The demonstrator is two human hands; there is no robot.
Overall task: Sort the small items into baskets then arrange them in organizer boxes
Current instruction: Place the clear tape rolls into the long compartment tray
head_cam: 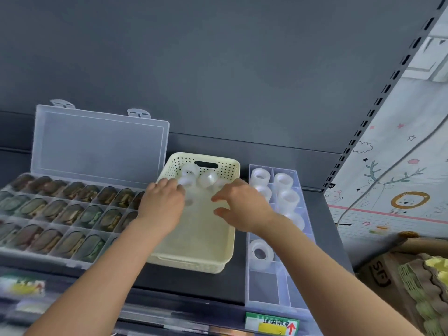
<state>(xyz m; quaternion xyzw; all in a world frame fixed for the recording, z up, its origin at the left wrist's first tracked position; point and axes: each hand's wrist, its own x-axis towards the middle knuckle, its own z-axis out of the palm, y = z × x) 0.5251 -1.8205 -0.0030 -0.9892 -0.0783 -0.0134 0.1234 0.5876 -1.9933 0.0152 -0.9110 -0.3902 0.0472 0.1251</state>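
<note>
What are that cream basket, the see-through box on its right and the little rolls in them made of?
The cream basket is likely moulded matte plastic, judging by its rows of holes and handle slot. The clear box is probably rigid transparent plastic, since the dark shelf shows through it. The rolls seem to be clear tape, translucent rings with a hollow middle, though they are blurred.
</note>
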